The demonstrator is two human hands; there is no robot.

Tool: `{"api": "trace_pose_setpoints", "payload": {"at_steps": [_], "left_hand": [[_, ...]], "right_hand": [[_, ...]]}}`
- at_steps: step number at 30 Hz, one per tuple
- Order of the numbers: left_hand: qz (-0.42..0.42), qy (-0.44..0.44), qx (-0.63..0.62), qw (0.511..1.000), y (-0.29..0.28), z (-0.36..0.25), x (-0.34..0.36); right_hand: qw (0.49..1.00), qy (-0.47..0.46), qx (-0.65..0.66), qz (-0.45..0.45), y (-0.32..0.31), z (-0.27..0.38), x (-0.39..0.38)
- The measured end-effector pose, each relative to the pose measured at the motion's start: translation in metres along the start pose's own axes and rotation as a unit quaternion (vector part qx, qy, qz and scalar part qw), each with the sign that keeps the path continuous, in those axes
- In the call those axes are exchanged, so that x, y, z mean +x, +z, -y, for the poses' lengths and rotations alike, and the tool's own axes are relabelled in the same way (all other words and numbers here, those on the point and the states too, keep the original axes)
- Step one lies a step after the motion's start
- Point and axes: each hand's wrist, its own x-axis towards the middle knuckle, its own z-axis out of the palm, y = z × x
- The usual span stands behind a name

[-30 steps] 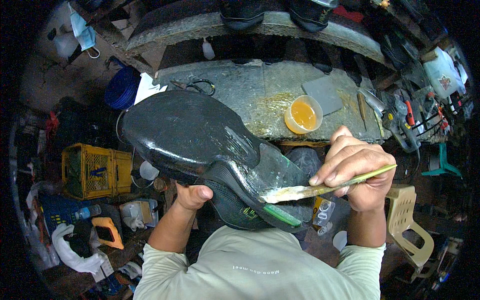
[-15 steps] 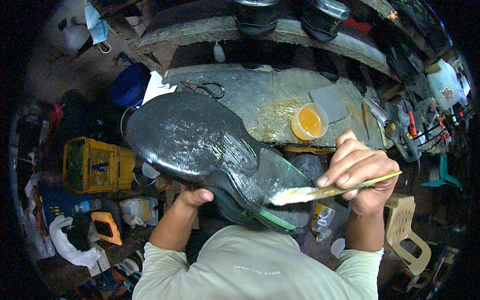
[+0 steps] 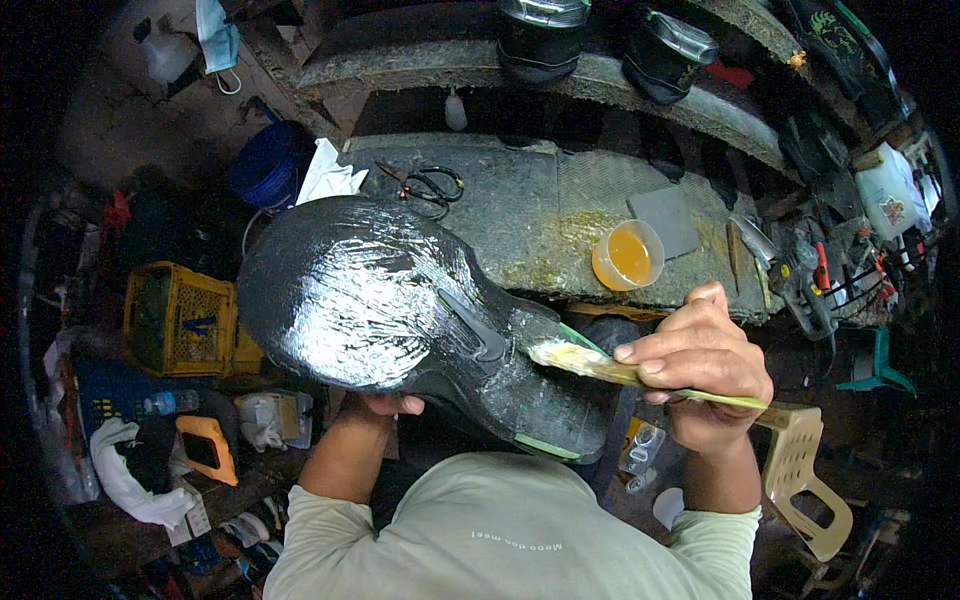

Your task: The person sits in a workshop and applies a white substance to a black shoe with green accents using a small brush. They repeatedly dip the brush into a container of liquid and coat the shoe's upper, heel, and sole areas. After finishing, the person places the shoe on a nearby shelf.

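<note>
What looks like a black boot [image 3: 350, 300] is held bottom side up in front of me. Wet gloss covers its broad rounded end; a grey strip lies at the narrow waist, and green edges flank the squarer end. My left hand [image 3: 388, 403] grips it from below, thumb showing along the near side, the other fingers hidden. A slim glue brush [image 3: 590, 362] with pale, coated bristles is pinched in my right hand [image 3: 705, 365]. Its tip is at the squarer end, by the green edge. Beyond, a translucent cup [image 3: 628, 256] holds amber liquid.
On the worn bench [image 3: 505, 215] lie scissors [image 3: 430, 187], a grey flat piece [image 3: 665, 220] and hand tools towards the right. Black boots [image 3: 543, 40] stand on the shelf above. A yellow crate [image 3: 180, 320] is at left, a beige stool [image 3: 800, 470] at right.
The boot has tilted, so bright shine now spreads across its rounded end. My right hand and the brush have shifted slightly left, with the bristles now farther up the squarer end.
</note>
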Motion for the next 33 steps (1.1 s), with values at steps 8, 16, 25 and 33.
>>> {"api": "trace_pose_setpoints", "payload": {"at_steps": [8, 16, 25, 33], "left_hand": [[-0.013, 0.004, -0.032, 0.999, -0.011, 0.001, 0.004], [-0.029, 0.000, -0.083, 0.996, -0.019, 0.005, 0.006], [-0.021, -0.012, -0.109, 0.994, -0.008, 0.023, 0.002], [-0.025, -0.017, -0.117, 0.993, -0.001, 0.034, 0.007]], "right_hand": [[0.999, -0.004, -0.008, 0.034, 0.007, 0.017, 0.004], [0.999, 0.016, 0.000, 0.029, 0.013, 0.021, 0.002], [0.997, 0.046, -0.035, -0.047, 0.002, 0.017, 0.005], [0.997, 0.052, -0.046, 0.038, 0.013, 0.010, 0.011]]}}
